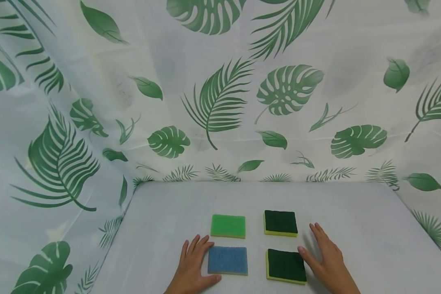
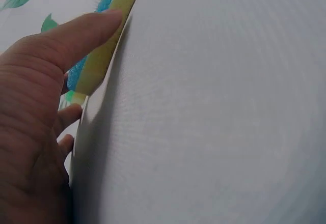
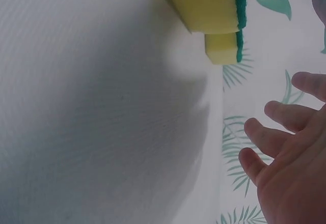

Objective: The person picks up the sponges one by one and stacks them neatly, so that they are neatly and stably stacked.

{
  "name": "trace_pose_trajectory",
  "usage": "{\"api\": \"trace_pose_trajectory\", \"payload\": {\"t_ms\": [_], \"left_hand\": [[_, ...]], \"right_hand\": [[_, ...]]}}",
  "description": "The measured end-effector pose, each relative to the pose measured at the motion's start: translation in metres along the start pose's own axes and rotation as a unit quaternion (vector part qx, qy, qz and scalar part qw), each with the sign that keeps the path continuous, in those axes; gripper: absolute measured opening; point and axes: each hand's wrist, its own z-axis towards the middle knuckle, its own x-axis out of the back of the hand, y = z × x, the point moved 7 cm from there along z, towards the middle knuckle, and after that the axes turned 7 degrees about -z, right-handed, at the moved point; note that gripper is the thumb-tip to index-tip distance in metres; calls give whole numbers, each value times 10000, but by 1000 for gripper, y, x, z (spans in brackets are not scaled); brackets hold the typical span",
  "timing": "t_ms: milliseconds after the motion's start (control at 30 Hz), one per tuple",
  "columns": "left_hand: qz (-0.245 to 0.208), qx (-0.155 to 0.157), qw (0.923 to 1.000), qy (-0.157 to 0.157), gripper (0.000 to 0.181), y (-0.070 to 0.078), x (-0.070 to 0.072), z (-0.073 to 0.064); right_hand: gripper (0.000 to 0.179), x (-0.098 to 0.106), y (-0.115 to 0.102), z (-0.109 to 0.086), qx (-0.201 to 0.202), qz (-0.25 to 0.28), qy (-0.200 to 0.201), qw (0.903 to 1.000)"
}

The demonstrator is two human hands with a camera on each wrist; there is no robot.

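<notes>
In the head view my left hand holds a blue-topped sponge at its left end, thumb along the near edge and index fingertip at the far corner. The left wrist view shows the thumb across the yellow side of this sponge, which lies flat. My right hand is spread, its thumb tip right at the upper right corner of the near dark green sponge. Behind these lie a bright green sponge at left and another dark green sponge at right.
All the sponges lie on a white-covered table, in two rows. A white curtain printed with green leaves hangs behind the table and along its sides.
</notes>
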Motion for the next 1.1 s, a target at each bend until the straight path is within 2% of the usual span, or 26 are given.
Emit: {"api": "trace_pose_trajectory", "payload": {"t_ms": [267,433,800,1100], "left_hand": [[19,164,9998,-105,84,-2,-1,0],[-28,95,9999,-33,83,-1,0,0],[-8,120,9999,-121,83,1,1,0],[-101,118,9999,-45,84,2,2,-1]], "right_hand": [[88,7,-11,-2,432,224,527,9974],[85,9,-21,1,708,501,803,9930],[89,7,-39,8,649,598,528,9947],[82,4,-61,12,1296,824,828,9847]]}}
